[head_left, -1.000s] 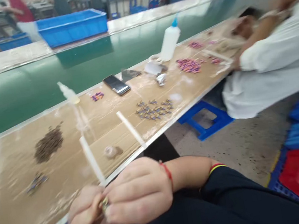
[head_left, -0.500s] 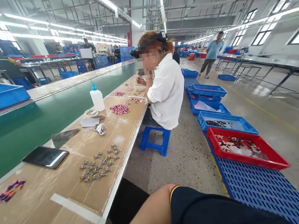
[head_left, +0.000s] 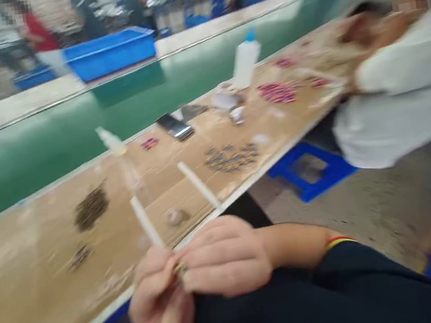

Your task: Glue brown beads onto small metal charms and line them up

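Close together at the table's front edge, my left hand (head_left: 158, 305) and my right hand (head_left: 225, 257) meet at the fingertips. Both are pinched on a small gold-coloured piece (head_left: 181, 269), mostly hidden by the fingers and blurred. Beyond them on the cardboard-covered table (head_left: 161, 180) lies a group of small gold-and-blue pieces (head_left: 231, 158). To the left are a pile of thin brownish pieces (head_left: 91, 208) and a smaller cluster of pieces (head_left: 79, 256). A small pale roundish object (head_left: 175, 216) sits just past my hands.
A phone (head_left: 175, 126), a white bottle with a blue cap (head_left: 246, 62) and a pink-purple heap (head_left: 277, 93) lie farther along. Behind runs a green conveyor belt (head_left: 61, 133) with a blue crate (head_left: 110, 53) beyond it. A person in white (head_left: 408, 73) sits at right, near a blue stool (head_left: 309, 169).
My view has swung left and down from the aisle toward the table. Both hands now show, together on the small piece; before, only my right arm with a red bracelet was visible.
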Available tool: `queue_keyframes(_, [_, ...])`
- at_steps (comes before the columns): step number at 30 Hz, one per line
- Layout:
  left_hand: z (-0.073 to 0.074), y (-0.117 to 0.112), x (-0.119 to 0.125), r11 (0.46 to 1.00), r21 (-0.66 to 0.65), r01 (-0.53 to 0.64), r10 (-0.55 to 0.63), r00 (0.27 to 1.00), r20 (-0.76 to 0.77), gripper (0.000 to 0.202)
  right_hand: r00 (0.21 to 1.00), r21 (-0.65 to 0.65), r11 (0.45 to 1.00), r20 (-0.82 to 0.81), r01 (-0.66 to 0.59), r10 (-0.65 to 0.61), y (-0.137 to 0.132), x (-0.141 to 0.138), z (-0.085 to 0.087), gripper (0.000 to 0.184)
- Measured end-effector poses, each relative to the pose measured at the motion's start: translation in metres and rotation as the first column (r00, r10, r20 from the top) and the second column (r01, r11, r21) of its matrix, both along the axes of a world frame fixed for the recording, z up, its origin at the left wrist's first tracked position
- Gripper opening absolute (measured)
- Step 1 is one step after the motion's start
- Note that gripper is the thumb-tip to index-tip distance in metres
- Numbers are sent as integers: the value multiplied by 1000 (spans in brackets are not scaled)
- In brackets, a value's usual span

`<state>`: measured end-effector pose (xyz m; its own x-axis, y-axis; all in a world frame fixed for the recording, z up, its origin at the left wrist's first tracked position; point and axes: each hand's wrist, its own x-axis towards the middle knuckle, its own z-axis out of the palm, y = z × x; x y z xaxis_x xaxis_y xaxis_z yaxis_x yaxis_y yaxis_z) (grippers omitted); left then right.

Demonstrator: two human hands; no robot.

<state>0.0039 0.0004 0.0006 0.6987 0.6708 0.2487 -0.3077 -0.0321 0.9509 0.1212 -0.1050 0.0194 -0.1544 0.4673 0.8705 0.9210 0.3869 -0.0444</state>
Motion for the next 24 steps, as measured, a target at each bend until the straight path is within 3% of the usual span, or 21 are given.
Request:
queue_keyframes(2, [3, 8, -15, 977, 215, -5, -26, 989, 144, 13, 989, 21, 1000, -146, -24, 26, -7, 2, 8, 19])
queue_keyframes(7, [1, 10, -5, 959, 278, 49, -119, 964, 238, 17, 988, -66, 997, -151, -34, 23, -13, 3, 16, 12])
queue_keyframes(17, [7, 13, -3, 978, 64, 200, -210, 939, 271, 24, 981, -4, 1000, -192, -4, 3, -3, -1, 12, 12])
queue_keyframes(24, [13, 13, -1, 981, -20, 195, -183, 949, 257, 31, 994, -39, 998, -92, 47, -50, -9, 1, 19, 13])
